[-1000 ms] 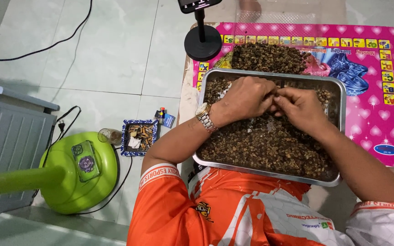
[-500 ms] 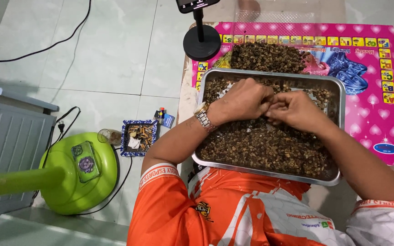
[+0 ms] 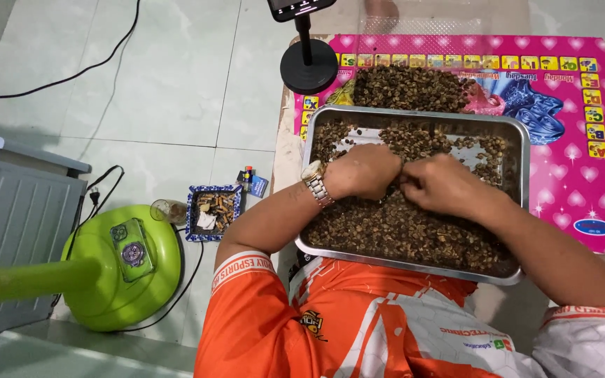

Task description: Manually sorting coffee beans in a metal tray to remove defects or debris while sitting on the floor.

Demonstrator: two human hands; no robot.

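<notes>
A steel tray (image 3: 421,112) lies in front of me, filled with small brown dried pieces (image 3: 400,231). My left hand (image 3: 362,171), a metal watch on its wrist, is curled knuckles-up on the pieces at the tray's middle. Right beside it, fingertips touching it, my right hand (image 3: 442,185) is curled the same way into the heap. Both sets of fingers close on pieces; what exactly they pinch is hidden. Bare tray bottom shows at the far side, just beyond the hands.
The tray rests on a pink mat (image 3: 568,175) bearing a second pile of brown pieces (image 3: 407,87). A black phone stand (image 3: 309,66) is at the mat's far left corner. On the floor to the left are a full ashtray (image 3: 211,210), a glass (image 3: 166,208), a green fan base (image 3: 117,266) and a grey box (image 3: 15,231).
Both hands have come toward me, from the tray's far side to its middle, dragging pieces along and uncovering bare metal behind them. They stay pressed together.
</notes>
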